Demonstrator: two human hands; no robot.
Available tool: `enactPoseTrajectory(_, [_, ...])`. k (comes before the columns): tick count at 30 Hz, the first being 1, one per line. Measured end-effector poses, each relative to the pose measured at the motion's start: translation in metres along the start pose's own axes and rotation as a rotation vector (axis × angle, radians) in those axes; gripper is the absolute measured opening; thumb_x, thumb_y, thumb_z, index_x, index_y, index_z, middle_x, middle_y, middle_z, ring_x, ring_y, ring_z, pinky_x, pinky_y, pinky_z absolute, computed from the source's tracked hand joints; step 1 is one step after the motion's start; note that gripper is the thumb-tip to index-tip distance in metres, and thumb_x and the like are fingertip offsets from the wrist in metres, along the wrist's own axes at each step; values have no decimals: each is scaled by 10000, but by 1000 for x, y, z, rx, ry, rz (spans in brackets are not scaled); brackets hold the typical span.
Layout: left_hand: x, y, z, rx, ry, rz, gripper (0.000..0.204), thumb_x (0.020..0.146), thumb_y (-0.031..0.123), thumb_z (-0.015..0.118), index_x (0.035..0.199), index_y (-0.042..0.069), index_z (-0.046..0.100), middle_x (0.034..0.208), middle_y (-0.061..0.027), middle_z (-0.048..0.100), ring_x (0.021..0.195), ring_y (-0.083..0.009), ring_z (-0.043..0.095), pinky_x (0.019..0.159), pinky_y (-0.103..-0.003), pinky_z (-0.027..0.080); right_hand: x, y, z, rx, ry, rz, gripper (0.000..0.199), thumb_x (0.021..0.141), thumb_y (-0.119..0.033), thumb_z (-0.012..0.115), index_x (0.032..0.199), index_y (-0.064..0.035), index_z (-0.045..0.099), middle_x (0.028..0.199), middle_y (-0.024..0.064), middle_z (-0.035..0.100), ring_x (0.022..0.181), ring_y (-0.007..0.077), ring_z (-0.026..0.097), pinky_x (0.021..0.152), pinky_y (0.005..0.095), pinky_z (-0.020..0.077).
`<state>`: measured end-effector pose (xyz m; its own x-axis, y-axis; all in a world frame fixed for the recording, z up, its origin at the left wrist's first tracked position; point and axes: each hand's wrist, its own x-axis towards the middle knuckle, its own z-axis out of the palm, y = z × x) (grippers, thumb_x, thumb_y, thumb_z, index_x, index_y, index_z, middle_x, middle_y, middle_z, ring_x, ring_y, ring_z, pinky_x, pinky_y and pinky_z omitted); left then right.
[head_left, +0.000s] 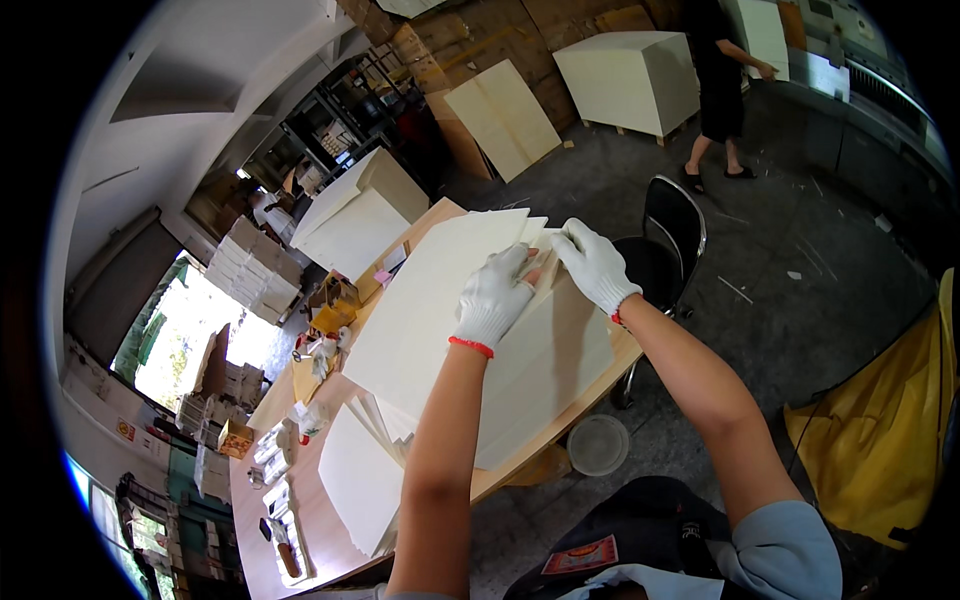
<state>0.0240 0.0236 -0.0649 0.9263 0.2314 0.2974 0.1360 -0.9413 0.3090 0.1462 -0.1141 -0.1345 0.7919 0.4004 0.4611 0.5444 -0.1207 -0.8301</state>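
left hand (493,297): gloved, palm down, fingers spread flat on cream paperboard sheets (430,300) | right hand (596,265): gloved, fingers curled, pinching sheets' far edge | sheets: stacked on wooden table (300,500) | black chair (668,240) beyond

We see brown cardboard cartons (500,30) stacked against the far wall, a pile of white boxes (252,270) at left beyond the surface, and a small yellow box (235,438) by its left edge.
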Motion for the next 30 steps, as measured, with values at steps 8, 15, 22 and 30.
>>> enactPoseTrajectory(8, [-17,10,-8,-91,-61,-25,489,892,270,787,1351,138,683,1308,-128,718,1211,-324,680,1019,-421,528,0,-3,-2,0,-29,60,394,1051,-463,517,1020,-79,596,936,212,720,931,453,677,791,543,491])
enactPoseTrajectory(15, [-16,5,-4,-183,-21,-44,409,965,229,703,1366,151,680,1306,-135,724,1169,-331,696,998,-401,531,0,-5,-9,-29,-40,45,423,1041,-497,524,992,-87,617,931,197,731,933,433,691,802,517,512])
enactPoseTrajectory(22, [-16,0,1,-155,14,9,311,1048,173,530,1291,196,722,1127,-164,726,982,-342,707,906,-413,540,4,6,-42,-598,-188,-322,412,1001,-510,577,1004,-114,689,867,127,724,833,353,707,748,485,546])
enactPoseTrajectory(30, [-17,7,0,-107,50,26,265,1038,221,565,1236,230,741,997,-156,711,903,-352,706,823,-441,553,17,-5,-18,-99,-176,-112,416,1039,-476,526,1078,-100,699,1011,182,735,983,413,682,838,497,517])
